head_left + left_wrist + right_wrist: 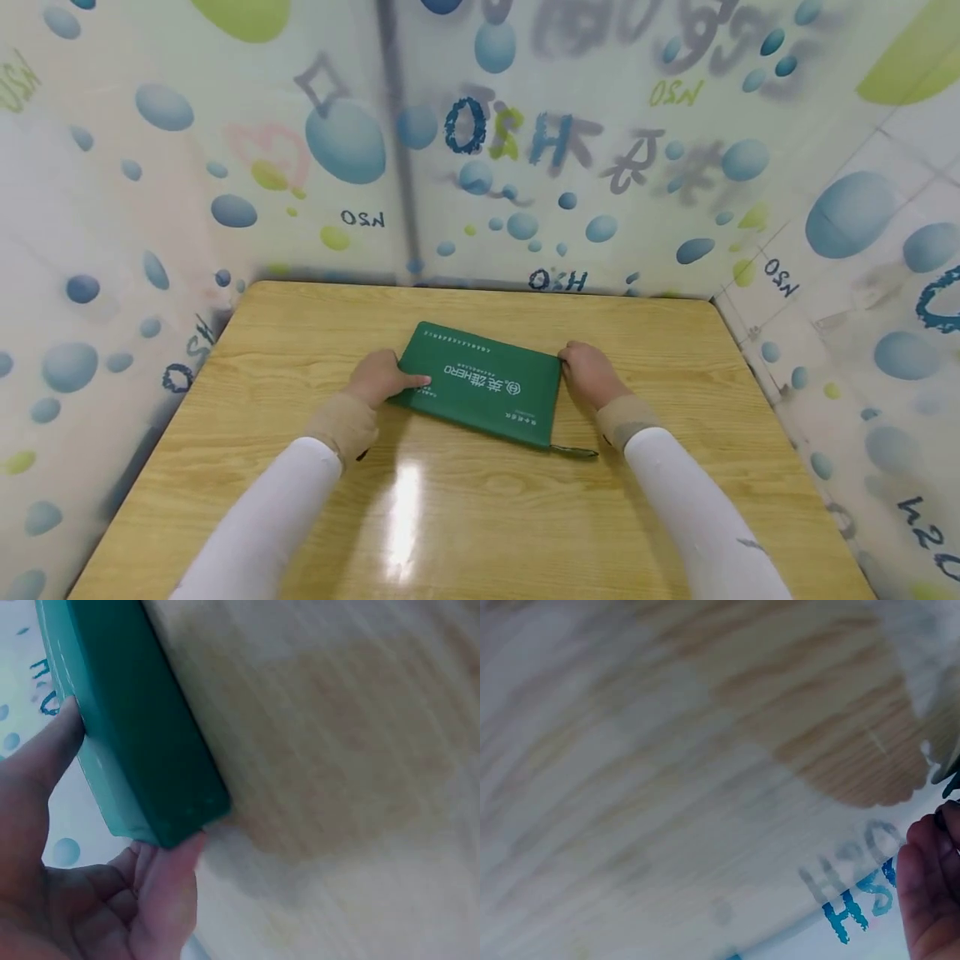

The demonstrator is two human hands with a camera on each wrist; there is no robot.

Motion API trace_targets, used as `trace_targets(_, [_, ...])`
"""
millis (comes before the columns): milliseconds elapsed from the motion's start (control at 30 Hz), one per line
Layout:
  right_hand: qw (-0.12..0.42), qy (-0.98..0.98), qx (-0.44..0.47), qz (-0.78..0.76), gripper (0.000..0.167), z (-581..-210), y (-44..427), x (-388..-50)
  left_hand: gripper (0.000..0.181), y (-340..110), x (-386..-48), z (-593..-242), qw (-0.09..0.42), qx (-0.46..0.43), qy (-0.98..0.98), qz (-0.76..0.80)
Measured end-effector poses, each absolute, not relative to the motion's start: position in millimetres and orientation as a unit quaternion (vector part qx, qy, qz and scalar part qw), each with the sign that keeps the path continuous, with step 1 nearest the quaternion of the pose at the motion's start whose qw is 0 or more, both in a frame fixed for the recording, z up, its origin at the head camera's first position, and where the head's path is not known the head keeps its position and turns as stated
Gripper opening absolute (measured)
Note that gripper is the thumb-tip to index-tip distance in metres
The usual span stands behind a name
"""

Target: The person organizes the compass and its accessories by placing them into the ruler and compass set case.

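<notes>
A flat green case point(480, 383) with white HERO lettering is held at a slant over the table, a short dark strap point(573, 452) sticking out from its near right corner. At its left end my left hand point(380, 379) grips it, thumb on top and fingers beneath. The left wrist view shows the case's thick green side point(142, 742) between that thumb and the fingers. My right hand point(590, 373) pinches the case's far right corner with curled fingers. In the right wrist view only part of the right hand point(934, 885) appears at the edge, and its grip is mostly hidden.
The wooden table point(480, 517) has a glossy top with a bright light reflection near its front. A wall point(480, 233) with blue and green bubble patterns stands behind its back edge, and patterned walls flank both sides.
</notes>
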State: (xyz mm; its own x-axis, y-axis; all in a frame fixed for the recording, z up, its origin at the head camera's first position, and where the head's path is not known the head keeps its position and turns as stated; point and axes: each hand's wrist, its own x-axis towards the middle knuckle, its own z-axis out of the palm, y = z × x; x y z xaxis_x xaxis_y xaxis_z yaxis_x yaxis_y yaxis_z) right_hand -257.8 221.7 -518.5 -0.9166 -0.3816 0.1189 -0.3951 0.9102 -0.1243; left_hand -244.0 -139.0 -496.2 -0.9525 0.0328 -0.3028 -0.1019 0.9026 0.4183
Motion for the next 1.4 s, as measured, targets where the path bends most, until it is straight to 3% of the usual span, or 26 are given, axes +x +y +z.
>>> trace_targets(567, [-0.014,-0.977,0.169,0.128,0.012,-516,223,-247,0.056,-144,-230,-502,0.141,-0.04,0.953,0.264])
trace_targets(967, [-0.024,-0.968,0.229,0.095,0.009,-507,208,-189,0.065,-141,-208,-499,0.133,-0.054,0.944,0.298])
trace_targets(1400, [-0.048,-0.966,0.223,0.124,0.007,-503,215,-183,0.072,-160,-223,-508,0.144,-0.034,0.934,0.324])
